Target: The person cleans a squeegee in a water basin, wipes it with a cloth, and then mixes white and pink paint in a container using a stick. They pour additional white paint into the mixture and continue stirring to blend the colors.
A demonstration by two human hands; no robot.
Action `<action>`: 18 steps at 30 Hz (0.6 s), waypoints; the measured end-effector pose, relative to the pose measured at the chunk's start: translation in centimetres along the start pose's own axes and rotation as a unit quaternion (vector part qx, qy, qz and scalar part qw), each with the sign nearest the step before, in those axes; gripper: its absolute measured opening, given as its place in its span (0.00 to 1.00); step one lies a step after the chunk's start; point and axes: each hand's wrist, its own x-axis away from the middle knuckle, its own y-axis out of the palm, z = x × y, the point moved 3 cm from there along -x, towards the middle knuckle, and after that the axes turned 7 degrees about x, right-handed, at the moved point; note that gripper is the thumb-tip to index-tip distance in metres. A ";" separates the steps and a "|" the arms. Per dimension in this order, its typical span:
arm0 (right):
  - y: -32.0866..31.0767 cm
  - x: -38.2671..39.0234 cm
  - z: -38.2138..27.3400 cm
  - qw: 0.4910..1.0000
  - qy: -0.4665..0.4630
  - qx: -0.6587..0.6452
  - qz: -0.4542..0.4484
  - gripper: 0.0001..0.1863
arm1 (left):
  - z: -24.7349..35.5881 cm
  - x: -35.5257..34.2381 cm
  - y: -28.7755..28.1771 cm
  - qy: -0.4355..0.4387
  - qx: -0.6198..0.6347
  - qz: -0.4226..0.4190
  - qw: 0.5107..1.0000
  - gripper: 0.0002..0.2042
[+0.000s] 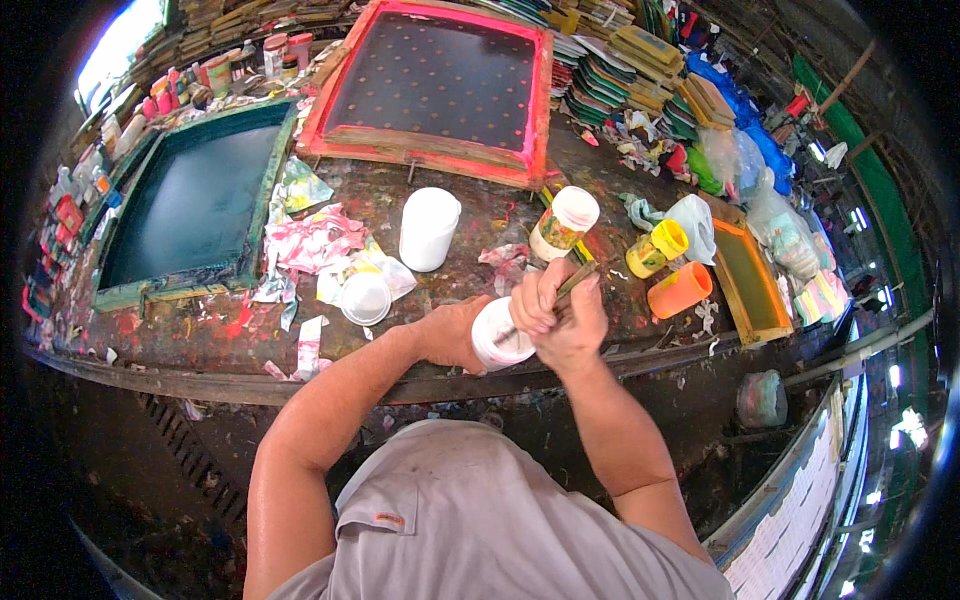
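At the table's near edge, my left hand (457, 335) is wrapped round the side of an open white plastic tub (484, 340). My right hand (570, 325) grips a thin stick (578, 277), whose lower end dips into the tub's whitish contents. To the left of the tub a white round lid (366, 299) lies on crumpled, paint-stained paper (318, 238). Behind it stands a tall white jar (430, 232). Beyond my right hand is a paint-smeared white container (565, 222). A yellow jar (658, 248) and an orange cup (681, 291) are to its right.
A pink-edged printing screen (435, 85) rests at the back of the stained table (420, 335). A green-framed screen (198, 205) lies at left, a small yellow frame (748, 278) at right. Paint bottles line the far left; stacked boards and plastic bags fill the back right.
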 end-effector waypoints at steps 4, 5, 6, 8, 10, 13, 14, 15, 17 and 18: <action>-1.5 -1.3 -2.0 0.998 0.005 0.047 0.030 0.34 | -0.2 0.0 0.0 0.000 0.004 0.014 1.000 0.55; -0.8 -1.2 -1.4 0.995 -0.047 0.049 0.076 0.33 | 0.0 -0.2 0.0 -0.001 0.003 0.009 1.000 0.55; -0.3 -0.9 -1.0 0.986 -0.098 0.051 0.121 0.33 | 0.2 -0.3 0.1 -0.002 0.002 0.004 1.000 0.56; 0.9 0.2 0.2 0.997 -0.039 0.020 0.065 0.33 | -0.1 0.0 0.2 -0.007 -0.001 0.002 1.000 0.56; 0.0 -0.2 -1.1 0.995 0.078 -0.023 -0.059 0.33 | -0.4 0.0 0.2 -0.006 -0.005 0.006 1.000 0.57; -1.1 -1.2 -2.7 0.995 -0.029 0.095 -0.012 0.32 | 0.2 -0.2 0.0 -0.031 -0.003 -0.003 1.000 0.57; -0.6 -1.1 -2.2 0.996 -0.046 0.082 0.007 0.32 | 0.2 -0.2 0.0 -0.025 -0.001 -0.003 1.000 0.57; 0.2 -0.8 -1.0 0.995 -0.063 0.069 0.026 0.32 | 0.0 -0.3 0.2 -0.019 0.001 -0.002 1.000 0.57; 0.9 0.0 0.6 0.997 -0.066 0.038 0.015 0.33 | -0.1 -0.2 0.1 -0.014 -0.002 -0.001 1.000 0.58; 0.4 0.0 0.3 1.000 -0.023 0.012 -0.008 0.33 | 0.0 -0.1 0.2 -0.014 -0.004 0.000 1.000 0.58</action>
